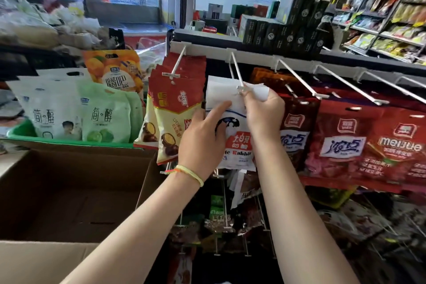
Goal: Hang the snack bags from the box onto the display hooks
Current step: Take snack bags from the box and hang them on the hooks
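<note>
Display rack [253, 54]: I saw its top rail carrying at least six white hooks, from the left one with red bags to those trailing off right.
Box [76, 191]: one open cardboard box sat at lower left; what I could see of its inside looked bare.
White bag [235, 122]: I had one white snack bag up at the second hook [239, 80], its top edge level with the hook's tip.
Neighbours: a stack of red-and-cream bags [177, 108] hung just left, too overlapped for me to count; dark red bags [297, 127] hung just right.
Left hand [202, 143]: flat against the bag's front, index finger extended, steadying rather than pinching.
Right hand [262, 108]: pinched on the bag's upper right corner by the hook tip.
Doing it well: I judged the hang hole had to be lined up with the tip, then the bag slid back level, both sides supported.
</note>
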